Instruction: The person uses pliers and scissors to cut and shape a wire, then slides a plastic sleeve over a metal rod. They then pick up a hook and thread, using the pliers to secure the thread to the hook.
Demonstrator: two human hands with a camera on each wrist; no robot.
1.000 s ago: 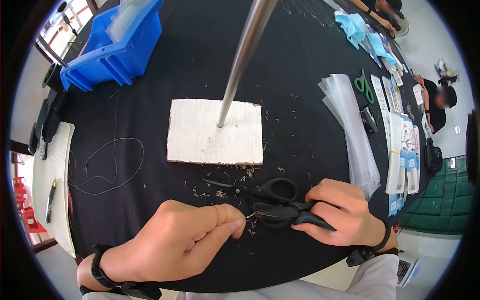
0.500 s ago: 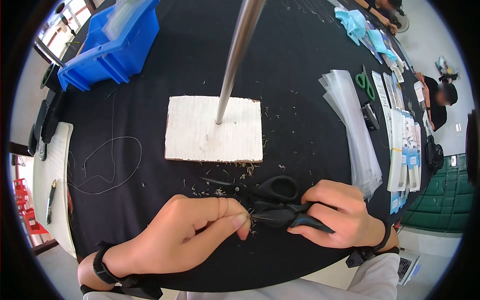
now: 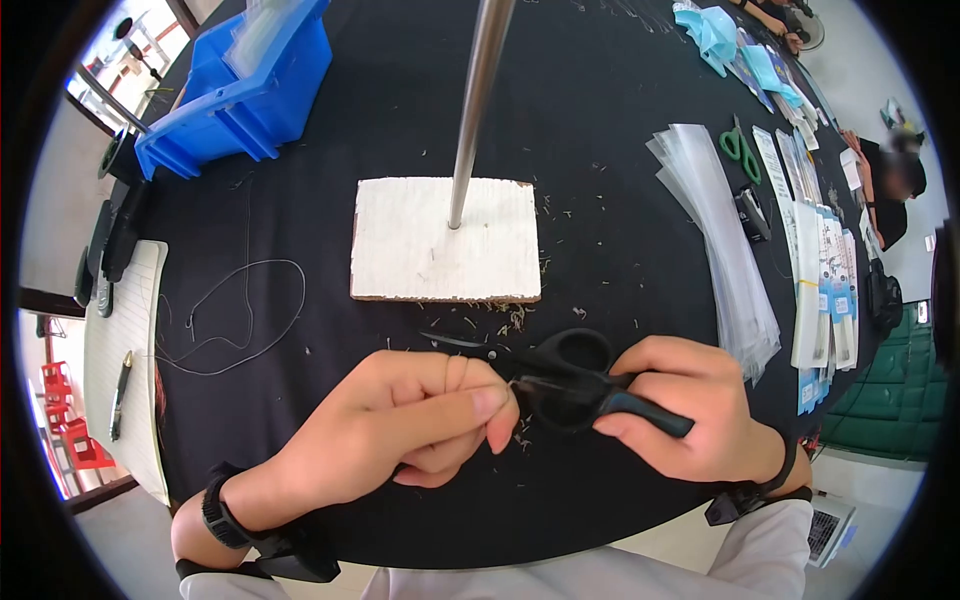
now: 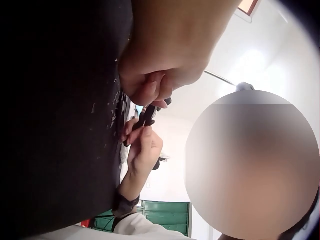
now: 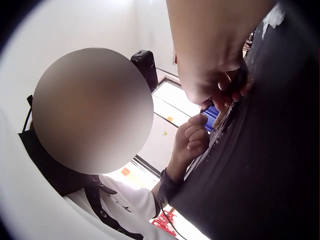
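Close to the table's front edge, my left hand pinches a small thin wire-like piece between thumb and forefinger, most of it hidden by the fingertips. My right hand grips the handles of dark pliers, whose nose points left, right at the left fingertips. Black-handled scissors lie on the cloth behind the pliers, blades to the left and partly covered. In the left wrist view the right hand holds the dark tool beyond the left hand.
A white board with an upright metal rod stands ahead, small clippings scattered round it. To the left are a looped wire, a notebook with a pen and a blue bin. Plastic sleeves and green-handled scissors lie right.
The head view has shifted, so the table things sit higher and further right. My left hand has turned slightly, showing its lower fingers. Both hands keep their holds, pliers still at the left fingertips.
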